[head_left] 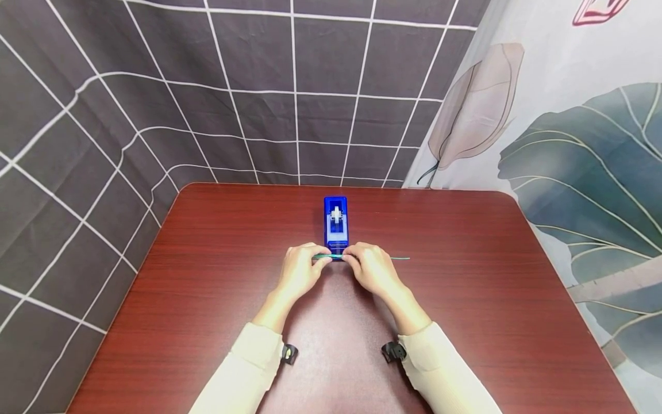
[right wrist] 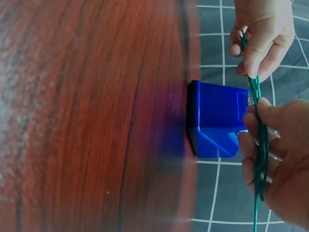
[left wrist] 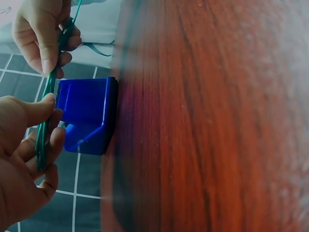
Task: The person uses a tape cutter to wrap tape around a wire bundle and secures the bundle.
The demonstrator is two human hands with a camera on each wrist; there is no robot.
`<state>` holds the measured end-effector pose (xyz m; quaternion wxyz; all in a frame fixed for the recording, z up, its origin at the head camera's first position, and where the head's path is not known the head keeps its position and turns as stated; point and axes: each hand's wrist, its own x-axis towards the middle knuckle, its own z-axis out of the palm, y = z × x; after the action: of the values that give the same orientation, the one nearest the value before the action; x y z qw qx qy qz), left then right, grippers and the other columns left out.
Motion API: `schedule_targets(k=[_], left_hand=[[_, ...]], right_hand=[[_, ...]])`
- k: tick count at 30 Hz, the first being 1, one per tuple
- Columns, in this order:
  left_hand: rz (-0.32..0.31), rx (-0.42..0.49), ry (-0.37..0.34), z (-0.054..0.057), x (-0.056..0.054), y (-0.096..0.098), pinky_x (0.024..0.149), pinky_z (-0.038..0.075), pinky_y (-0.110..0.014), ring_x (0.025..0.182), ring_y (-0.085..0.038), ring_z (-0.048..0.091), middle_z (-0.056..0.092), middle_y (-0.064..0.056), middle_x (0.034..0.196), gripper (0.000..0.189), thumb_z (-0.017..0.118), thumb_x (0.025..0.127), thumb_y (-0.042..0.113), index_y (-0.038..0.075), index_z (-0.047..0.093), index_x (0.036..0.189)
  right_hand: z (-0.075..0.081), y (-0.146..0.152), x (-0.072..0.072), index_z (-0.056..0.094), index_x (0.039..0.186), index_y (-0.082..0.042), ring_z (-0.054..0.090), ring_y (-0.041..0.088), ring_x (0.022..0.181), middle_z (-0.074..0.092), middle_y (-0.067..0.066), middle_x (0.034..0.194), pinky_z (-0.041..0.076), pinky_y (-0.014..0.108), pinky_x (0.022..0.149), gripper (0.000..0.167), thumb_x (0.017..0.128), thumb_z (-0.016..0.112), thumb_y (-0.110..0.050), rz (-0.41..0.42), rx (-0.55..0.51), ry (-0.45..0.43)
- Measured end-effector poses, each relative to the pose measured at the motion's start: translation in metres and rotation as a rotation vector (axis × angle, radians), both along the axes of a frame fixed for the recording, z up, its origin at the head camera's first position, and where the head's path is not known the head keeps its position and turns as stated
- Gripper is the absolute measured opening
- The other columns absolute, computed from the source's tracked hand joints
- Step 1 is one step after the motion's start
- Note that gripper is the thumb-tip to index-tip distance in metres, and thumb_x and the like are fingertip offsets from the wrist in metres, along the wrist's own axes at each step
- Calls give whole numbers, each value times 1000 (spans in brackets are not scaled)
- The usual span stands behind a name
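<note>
A thin green cord, folded into a slim bundle (left wrist: 42, 145), is stretched level between both hands. My left hand (head_left: 301, 269) pinches its left part between thumb and fingers. On the right part, my right hand (head_left: 374, 269) has a like pinch, and a single loose end (head_left: 400, 258) sticks out beyond it. Between the fingertips only a short length of the bundle shows. Just beyond the hands stands a blue tape dispenser (head_left: 328, 227) with a whitish roll or hub (head_left: 336, 214) inside. In the right wrist view the cord (right wrist: 262, 145) passes beside the dispenser's (right wrist: 217, 106) upper front.
The reddish-brown wooden table (head_left: 217, 247) has rounded far corners. A dark grey curtain with white grid lines (head_left: 258, 63) hangs behind and to the left; a leaf-patterned pale curtain (head_left: 569, 172) hangs right. Small black devices (head_left: 394, 351) sit at the sleeve cuffs.
</note>
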<state>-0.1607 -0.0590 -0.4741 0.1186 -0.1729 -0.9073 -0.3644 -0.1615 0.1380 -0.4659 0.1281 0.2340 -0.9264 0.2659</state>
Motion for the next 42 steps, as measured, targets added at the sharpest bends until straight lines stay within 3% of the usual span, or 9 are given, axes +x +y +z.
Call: schedule_targets(k=[10,19,25,33,38,42], left_hand=[[8,36,1,1,3,0,77,48,-39,66,-9,64,75,3,87,9,82,85,16,13,81,94],[-22,11,12,1,9,-1,78,48,-40,65,-8,62,75,4,86,9,83,83,15,14,81,92],[-44,25,14,3,12,-3,69,49,-36,65,-8,62,74,4,85,9,84,81,13,13,81,90],[-77,-10,-24,4,12,-5,65,48,-32,66,-10,60,69,5,79,11,75,89,20,14,79,97],[-63,-17,-66,7,12,-4,75,55,-37,81,-19,71,76,-2,91,23,62,98,25,11,80,99],[-45,0,-77,7,10,-3,79,56,-42,87,-23,74,77,-5,94,26,62,101,28,10,80,95]], right_hand=[[0,2,4,76,90,-9,70,21,77,69,2,84,56,43,71,5,93,73,-12,11,-2,25],[3,6,11,76,91,-10,69,19,75,69,0,83,55,42,68,5,92,73,-14,41,20,30],[7,8,13,76,92,-10,68,18,75,69,-1,83,55,41,69,4,92,73,-12,82,21,10],[6,10,11,75,93,-8,67,17,74,68,0,83,55,39,69,4,93,72,-10,121,-13,36],[6,11,11,76,95,-9,67,16,75,69,0,84,55,38,70,5,94,71,-11,129,-6,38],[6,11,11,76,95,-8,69,18,78,71,1,86,56,40,72,6,94,71,-11,131,-1,33]])
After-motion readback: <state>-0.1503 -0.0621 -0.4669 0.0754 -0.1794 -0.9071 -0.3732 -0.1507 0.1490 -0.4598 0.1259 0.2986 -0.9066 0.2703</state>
